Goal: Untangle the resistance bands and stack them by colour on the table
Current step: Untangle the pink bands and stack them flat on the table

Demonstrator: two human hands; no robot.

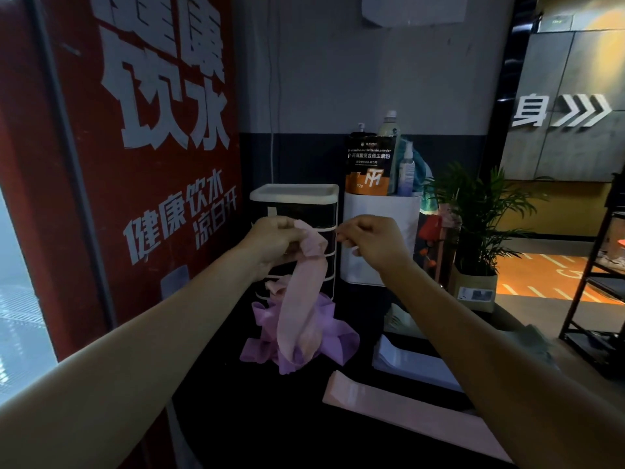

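Observation:
My left hand (272, 240) grips the top end of a pale pink band (304, 299), raised above the dark table (257, 418). The band hangs down into a tangled heap of purple bands (333, 336) lying on the table. My right hand (368, 245) is level with the left, a little to its right, fingers curled and pinching at a thin pale bit; I cannot make out what it is. A flat pink band (389, 404) lies stretched out on the table at the front right, and a pale blue-grey stack (406, 360) lies just behind it.
A red sign panel (152, 164) stands close on the left. Behind the heap is a white-lidded drawer unit (297, 204), and beside it a white bin (378, 225) with a pouch and bottles. A potted plant (480, 231) and black shelf (595, 299) stand right.

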